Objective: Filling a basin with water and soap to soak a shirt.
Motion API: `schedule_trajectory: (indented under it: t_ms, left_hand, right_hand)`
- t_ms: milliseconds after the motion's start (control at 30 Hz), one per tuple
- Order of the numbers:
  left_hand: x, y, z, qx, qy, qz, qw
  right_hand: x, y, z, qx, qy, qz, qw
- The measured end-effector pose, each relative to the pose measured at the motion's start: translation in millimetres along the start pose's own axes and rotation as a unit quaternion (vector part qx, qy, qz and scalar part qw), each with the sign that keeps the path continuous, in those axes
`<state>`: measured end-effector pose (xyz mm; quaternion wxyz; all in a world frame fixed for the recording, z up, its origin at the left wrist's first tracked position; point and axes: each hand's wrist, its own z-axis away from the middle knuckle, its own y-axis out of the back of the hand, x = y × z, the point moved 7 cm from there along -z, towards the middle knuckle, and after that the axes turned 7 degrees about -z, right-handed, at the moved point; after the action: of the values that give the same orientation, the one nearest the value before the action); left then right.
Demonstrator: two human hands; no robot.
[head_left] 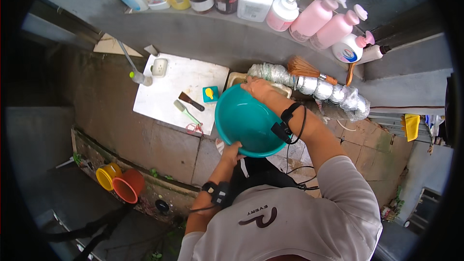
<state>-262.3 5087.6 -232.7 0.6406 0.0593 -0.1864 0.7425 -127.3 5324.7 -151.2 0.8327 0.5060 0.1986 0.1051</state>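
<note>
A teal plastic basin [249, 125] is held in front of my body, its open side facing up and no contents visible inside. My left hand [232, 152] is closed on the near rim, with the thumb over the edge. At the far rim, my right hand [258, 89] grips the basin, its fingers partly hidden. Behind the basin shows part of a beige sink or trough [235, 78]. On the white board to the left lie a brown-bladed scraper [191, 101], a pale green-handled brush [186, 111] and a teal box with a yellow top [210, 94].
A ledge at the back carries several bottles, including a pink pump bottle [314, 18]. A straw brush [309, 70] rests by a foil-wrapped pipe [333, 92]. The white board [166, 94] holds a socket [159, 67]. Yellow [107, 176] and orange buckets [128, 186] stand lower left.
</note>
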Motion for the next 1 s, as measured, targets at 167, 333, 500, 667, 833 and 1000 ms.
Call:
schedule_trajectory:
  t_ms: [167,333,500,667,833,1000]
  left_hand:
    - [15.6,-2.2,2.9,0.041,-0.007,0.006,0.999]
    - [4.2,7.1,-9.4,0.074,-0.015,-0.014,0.997]
    - [-13.9,11.6,-19.4,0.09,-0.007,-0.031,0.995]
    - [-16.6,9.9,-22.0,0.114,0.008,-0.018,0.993]
    - [-26.5,21.6,-38.6,0.169,0.03,-0.044,0.984]
    - [-26.8,20.7,-43.4,0.148,0.008,-0.027,0.989]
  right_hand:
    - [-1.2,8.1,15.9,0.025,0.116,-0.015,0.993]
    - [-3.9,5.4,25.1,0.056,0.09,-0.06,0.993]
    - [-9.2,8.7,33.7,0.068,0.085,-0.032,0.994]
    - [-10.3,0.6,35.8,0.074,0.128,0.024,0.989]
    - [-13.7,0.7,40.3,0.085,0.145,0.031,0.985]
    - [-21.7,9.8,37.8,0.052,0.134,0.03,0.989]
